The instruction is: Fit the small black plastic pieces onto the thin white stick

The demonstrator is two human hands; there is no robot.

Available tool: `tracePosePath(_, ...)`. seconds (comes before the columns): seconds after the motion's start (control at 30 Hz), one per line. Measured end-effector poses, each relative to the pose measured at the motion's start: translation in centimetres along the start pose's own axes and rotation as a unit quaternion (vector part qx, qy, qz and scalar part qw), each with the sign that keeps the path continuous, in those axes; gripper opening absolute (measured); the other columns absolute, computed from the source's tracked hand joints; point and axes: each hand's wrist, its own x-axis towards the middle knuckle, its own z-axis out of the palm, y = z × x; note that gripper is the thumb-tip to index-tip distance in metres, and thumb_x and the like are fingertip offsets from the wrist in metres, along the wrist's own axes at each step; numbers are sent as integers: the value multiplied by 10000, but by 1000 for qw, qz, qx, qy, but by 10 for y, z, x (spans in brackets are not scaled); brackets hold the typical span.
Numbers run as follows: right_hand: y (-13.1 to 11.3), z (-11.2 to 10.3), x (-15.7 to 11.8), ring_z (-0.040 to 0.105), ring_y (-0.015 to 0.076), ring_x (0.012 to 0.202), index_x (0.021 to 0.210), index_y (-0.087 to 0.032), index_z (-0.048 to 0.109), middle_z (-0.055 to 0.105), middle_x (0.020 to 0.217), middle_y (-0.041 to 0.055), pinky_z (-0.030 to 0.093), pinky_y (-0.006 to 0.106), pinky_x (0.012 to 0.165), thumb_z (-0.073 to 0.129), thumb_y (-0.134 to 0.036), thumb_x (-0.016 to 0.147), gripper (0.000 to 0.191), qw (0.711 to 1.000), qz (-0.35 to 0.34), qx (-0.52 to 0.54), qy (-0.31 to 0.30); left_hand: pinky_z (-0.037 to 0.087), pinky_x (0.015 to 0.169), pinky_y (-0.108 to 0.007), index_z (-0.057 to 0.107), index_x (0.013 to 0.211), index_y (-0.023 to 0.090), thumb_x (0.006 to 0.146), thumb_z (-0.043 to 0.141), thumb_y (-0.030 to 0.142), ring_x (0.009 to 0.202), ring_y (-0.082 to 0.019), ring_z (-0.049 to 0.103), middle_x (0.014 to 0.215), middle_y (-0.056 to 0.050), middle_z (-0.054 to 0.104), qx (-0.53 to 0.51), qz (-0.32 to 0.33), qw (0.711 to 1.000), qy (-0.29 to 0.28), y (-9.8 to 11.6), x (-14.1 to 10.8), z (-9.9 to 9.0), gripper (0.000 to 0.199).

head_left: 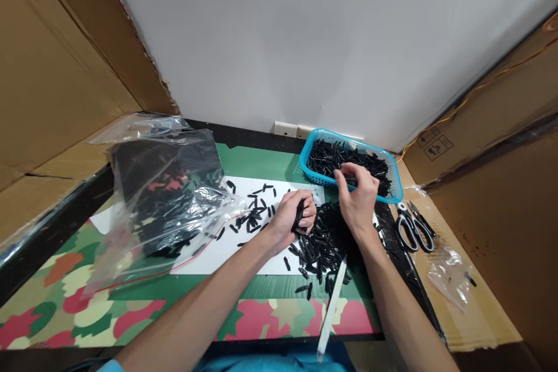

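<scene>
Small black pieces [320,250] lie heaped on a white sheet [204,264] and the green mat. My left hand [294,215] is closed around several black pieces at the heap's left edge. My right hand [358,192] hovers at the front rim of a blue basket [308,154] full of similar black pieces. Its thumb and index finger are curved and apart, with nothing visible between them; the other fingers are curled. Loose pieces [253,218] are scattered left of my left hand.
A clear zip bag [174,226] with black pieces inside lies at the left. A white strip [332,308] rests near the front edge. Scissors [412,229], pliers [422,218] and a small clear bag [449,279] lie at the right. Cardboard walls [501,186] flank the table.
</scene>
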Motion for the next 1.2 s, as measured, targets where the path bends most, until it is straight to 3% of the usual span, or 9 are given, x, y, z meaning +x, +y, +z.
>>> tracePosePath(0.1, -3, 0, -3, 684, 248, 999, 1094, -206, 697, 771, 1054, 74, 422, 421, 948, 601, -333, 1029, 172, 998, -36, 12, -52, 205, 382, -193, 412, 657, 203, 869, 654, 351, 375, -45, 303, 542, 76, 383, 3, 4, 1000, 3, 1, 0, 1, 354)
tracePosePath(0.27, -18, -7, -19, 667, 225, 913, 1032, -215, 708, 744, 978, 63, 511, 372, 834, 579, -249, 1036, 134, 984, -41, 149, -84, 204, 390, -183, 422, 666, 202, 877, 662, 388, 377, -43, 312, 544, 72, 394, 7, 2, 1000, 17, 2, -1, 1, 370)
tracePosePath(0.43, -32, -6, -29, 670, 229, 1018, 1158, -230, 709, 739, 1090, 67, 545, 389, 903, 650, -207, 997, 173, 954, -85, 226, -177, 202, 393, -164, 524, 757, 192, 835, 746, 469, 390, -43, 353, 562, 69, 450, 14, 20, 997, 77, -5, 1, 2, 363)
tracePosePath(0.63, -37, -8, -34, 674, 243, 1035, 1237, -258, 711, 730, 1139, 87, 570, 419, 892, 661, -150, 963, 299, 948, -133, 226, -180, 245, 402, -177, 556, 731, 170, 793, 805, 473, 448, -57, 412, 598, 44, 511, 17, 53, 993, 106, -7, 1, 0, 397)
tracePosePath(0.77, -40, -6, -36, 693, 235, 952, 1178, -271, 742, 751, 1068, 80, 589, 410, 826, 659, -147, 968, 258, 948, -154, 223, -169, 291, 426, -195, 559, 696, 169, 775, 834, 412, 470, -68, 442, 569, 51, 498, 18, 71, 992, 99, -7, 1, -1, 375)
tracePosePath(0.97, -38, -2, -39, 719, 218, 838, 1021, -258, 757, 781, 922, 46, 584, 384, 764, 647, -114, 973, 188, 957, -109, 243, -113, 196, 379, -182, 500, 702, 187, 796, 821, 456, 380, -43, 364, 537, 79, 432, 5, 22, 998, 56, -3, -1, 0, 430)
tracePosePath(1.2, -31, -1, -40, 720, 183, 785, 1009, -243, 773, 792, 947, 36, 578, 314, 678, 688, -202, 965, 104, 961, 21, 259, -97, 215, 350, -155, 452, 720, 196, 823, 805, 473, 360, -26, 326, 553, 88, 455, -24, 2, 1000, 18, 3, 0, -4, 461)
